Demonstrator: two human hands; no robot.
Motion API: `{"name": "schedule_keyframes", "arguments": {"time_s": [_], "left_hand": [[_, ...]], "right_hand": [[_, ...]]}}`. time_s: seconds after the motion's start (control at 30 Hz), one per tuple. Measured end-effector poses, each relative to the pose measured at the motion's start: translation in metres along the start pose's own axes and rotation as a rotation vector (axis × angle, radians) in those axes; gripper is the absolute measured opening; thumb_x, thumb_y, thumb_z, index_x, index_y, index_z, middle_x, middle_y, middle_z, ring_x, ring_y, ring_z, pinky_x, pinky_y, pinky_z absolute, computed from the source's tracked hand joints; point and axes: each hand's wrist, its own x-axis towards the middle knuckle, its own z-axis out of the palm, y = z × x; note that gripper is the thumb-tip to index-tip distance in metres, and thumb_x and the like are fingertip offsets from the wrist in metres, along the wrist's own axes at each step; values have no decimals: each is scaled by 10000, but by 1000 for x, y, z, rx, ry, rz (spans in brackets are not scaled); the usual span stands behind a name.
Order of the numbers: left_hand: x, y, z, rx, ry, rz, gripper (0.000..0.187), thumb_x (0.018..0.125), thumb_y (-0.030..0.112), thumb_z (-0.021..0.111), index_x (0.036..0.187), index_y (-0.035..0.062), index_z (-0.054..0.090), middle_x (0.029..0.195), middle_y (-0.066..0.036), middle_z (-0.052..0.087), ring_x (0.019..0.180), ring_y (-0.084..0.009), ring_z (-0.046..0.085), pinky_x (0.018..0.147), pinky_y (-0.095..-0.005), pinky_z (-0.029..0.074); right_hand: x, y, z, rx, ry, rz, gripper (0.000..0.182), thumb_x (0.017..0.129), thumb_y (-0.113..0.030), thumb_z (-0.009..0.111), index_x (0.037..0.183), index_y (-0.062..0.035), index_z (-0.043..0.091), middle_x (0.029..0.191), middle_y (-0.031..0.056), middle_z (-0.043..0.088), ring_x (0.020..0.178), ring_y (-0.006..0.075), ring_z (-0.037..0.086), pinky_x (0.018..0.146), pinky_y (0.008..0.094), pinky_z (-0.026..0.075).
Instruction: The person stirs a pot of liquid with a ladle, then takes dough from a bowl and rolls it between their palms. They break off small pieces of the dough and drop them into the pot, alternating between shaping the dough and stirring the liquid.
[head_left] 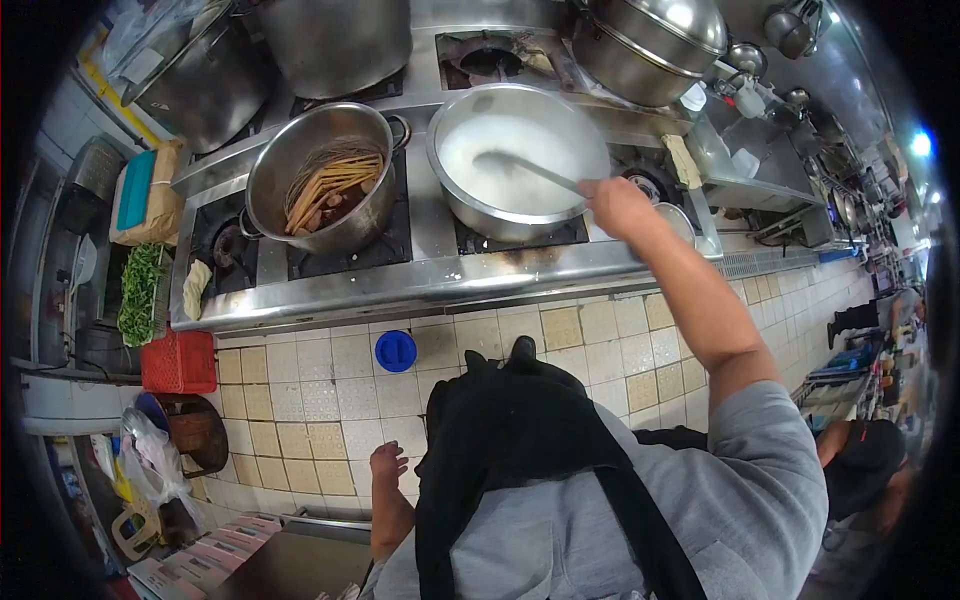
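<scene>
My right hand [616, 207] is closed round the handle of a long-handled metal utensil [545, 173]. The utensil's far end dips into white, slightly foamy liquid [488, 140], so its exact shape is hard to make out. That liquid fills much of a wide metal basin [513, 217] on the stove. Low at my side, away from the stove, hangs my left hand [388, 461], its fingers apart and nothing in them. To the left of the basin stands a deep steel pot [352, 225] holding brown sticks and dark pieces.
Large pots [335, 50] line the back of the steel stove [430, 275]. A folded cloth [197, 290] lies on its front left edge. Leafy greens [142, 285] sit above a red crate [178, 362]. A blue round object [396, 351] is on the tiled floor. Another person [865, 460] is at right.
</scene>
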Motion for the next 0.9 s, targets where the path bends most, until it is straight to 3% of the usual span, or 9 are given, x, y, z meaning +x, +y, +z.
{"name": "schedule_keyframes", "arguments": {"time_s": [0.2,0.3,0.4,0.5,0.53,0.63,0.7,0.83,0.9], "left_hand": [[-10,-8,-8,-6,27,13,373,902,248,556,1213,42,546,1017,-115,641,716,-229,633,586,-365,513],[13,-41,-24,286,-78,331,358,906,236,552,1206,40,549,1009,-121,639,709,-238,632,585,-365,513],[4,-46,-22,432,-82,264,359,906,244,559,1202,40,554,1018,-118,640,699,-231,627,582,-362,509],[-3,-42,-16,520,-101,200,360,905,251,566,1198,41,560,1028,-115,641,690,-225,622,579,-360,506],[-4,-38,-15,541,-108,191,360,905,254,569,1196,42,562,1032,-113,642,687,-223,620,577,-359,505],[31,-48,-21,550,-142,249,390,903,269,561,1222,45,547,1067,-114,630,719,-227,628,584,-359,504],[36,-40,-13,568,-169,281,405,902,277,557,1235,47,540,1085,-114,625,735,-229,631,588,-359,504],[4,23,36,463,-86,247,416,903,270,526,1264,64,531,1093,-113,618,766,-236,636,600,-356,508],[-14,51,72,219,26,25,403,896,255,529,1252,67,540,1091,-110,619,767,-231,637,590,-344,507]], "right_hand": [[30,22,31,-106,70,99,232,864,-164,530,999,-14,643,980,239,655,944,355,642,844,432,512],[17,15,17,270,20,111,199,869,-157,554,931,14,633,844,216,656,737,315,659,636,421,538],[5,7,13,921,-197,292,185,885,-129,561,891,47,618,687,104,570,469,149,472,347,297,354],[-9,-1,11,876,-183,240,196,883,-162,560,877,21,629,635,65,563,473,121,483,358,274,363],[-13,-1,9,789,-229,222,232,884,-173,556,971,25,641,780,141,642,627,229,608,506,342,492],[-24,-4,35,346,97,-26,318,889,-197,545,1112,16,622,1019,227,652,934,363,632,810,414,512],[-31,-21,22,341,-103,55,407,895,-218,533,1231,8,565,1205,259,574,1143,411,530,1004,424,401],[-39,-34,26,472,-66,-65,433,916,-269,537,1232,27,550,1144,270,599,1040,375,599,924,426,460],[-71,-44,-21,898,-198,45,399,909,-295,534,963,90,622,957,265,646,875,398,636,803,441,505]]}}
